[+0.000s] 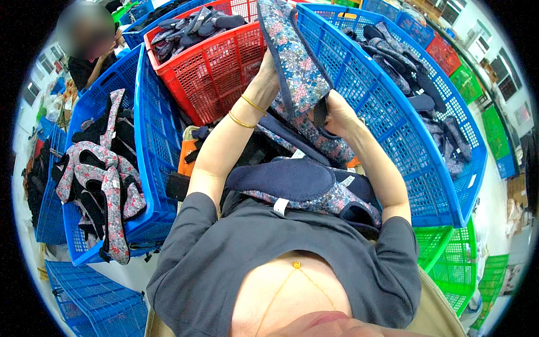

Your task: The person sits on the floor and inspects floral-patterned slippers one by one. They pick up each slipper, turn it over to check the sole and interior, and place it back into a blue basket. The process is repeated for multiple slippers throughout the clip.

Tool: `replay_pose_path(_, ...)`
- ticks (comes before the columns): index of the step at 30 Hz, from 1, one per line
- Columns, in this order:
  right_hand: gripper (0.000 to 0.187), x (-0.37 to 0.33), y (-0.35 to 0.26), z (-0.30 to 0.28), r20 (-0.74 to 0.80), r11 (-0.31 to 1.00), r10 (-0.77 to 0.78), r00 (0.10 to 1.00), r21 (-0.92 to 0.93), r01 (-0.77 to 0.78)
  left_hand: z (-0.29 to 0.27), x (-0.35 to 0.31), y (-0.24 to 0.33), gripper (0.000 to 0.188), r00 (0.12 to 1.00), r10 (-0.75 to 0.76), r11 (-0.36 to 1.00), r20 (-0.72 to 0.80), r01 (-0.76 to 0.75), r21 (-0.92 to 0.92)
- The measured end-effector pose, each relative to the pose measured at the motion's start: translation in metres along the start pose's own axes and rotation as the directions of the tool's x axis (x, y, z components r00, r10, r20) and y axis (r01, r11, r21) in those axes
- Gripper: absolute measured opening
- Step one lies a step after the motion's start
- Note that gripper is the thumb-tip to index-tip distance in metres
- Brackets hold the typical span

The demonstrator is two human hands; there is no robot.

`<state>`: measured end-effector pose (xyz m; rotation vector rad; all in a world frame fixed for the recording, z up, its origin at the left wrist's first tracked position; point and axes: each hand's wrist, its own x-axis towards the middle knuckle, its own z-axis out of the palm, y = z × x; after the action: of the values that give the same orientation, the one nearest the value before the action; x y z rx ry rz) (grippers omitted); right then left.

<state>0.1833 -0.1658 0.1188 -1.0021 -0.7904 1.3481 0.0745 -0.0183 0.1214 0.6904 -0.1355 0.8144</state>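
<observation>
A long padded fabric piece (300, 70) with a blue-and-pink floral print and dark edging is held up in front of me. My left hand (270, 72) grips its left side, with the fingers hidden behind the cloth. At its lower right edge, my right hand (339, 115) is closed on it beside a short dark strap (320, 114). More padded floral pieces with dark blue lining (281, 180) lie across my lap, below both hands. Small white tags (280, 206) stick out from them.
Close on the left stands a blue crate (147, 140) with grey-and-red floral pieces (104, 180). A red crate (210, 70) of similar pieces is ahead. On the right is a large blue crate (387, 135), with green crates (457, 269) below. Another person (90, 62) is at far left.
</observation>
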Motion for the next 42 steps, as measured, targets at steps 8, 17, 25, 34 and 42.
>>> replay_pose_path(8, 0.016, -0.019, 0.006, -0.026, 0.139, 0.96, -0.243, 0.96, -0.105, 0.258, -0.029, -0.012, -0.002, 0.033, 0.982, 0.067, 0.802, -0.175, 0.051, 0.595)
replay_pose_path(17, 0.029, -0.02, 0.038, -0.031, -0.143, 0.883, -0.262, 0.954, -0.434, 0.177, 0.037, -0.147, -0.007, 0.047, 0.955, 0.189, 0.126, 0.228, -0.254, 0.959)
replay_pose_path(25, 0.034, -0.021, 0.061, -0.037, -0.106, 0.772, -0.327, 0.939, -0.603, 0.2, 0.023, -0.136, -0.009, 0.042, 0.925, 0.103, -0.282, 0.365, -0.325, 0.903)
replay_pose_path(34, 0.039, -0.019, 0.05, -0.053, 0.061, 0.574, -0.551, 0.832, -0.696, 0.431, 0.018, -0.141, -0.008, 0.034, 0.954, 0.081, -0.169, 0.287, -0.271, 0.948)
replay_pose_path(42, 0.036, -0.025, 0.026, -0.04, 0.37, 0.144, -0.599, 0.71, -0.823, 0.549, 0.017, -0.141, -0.005, 0.023, 0.792, 0.379, -0.323, 0.479, -0.372, 0.87)
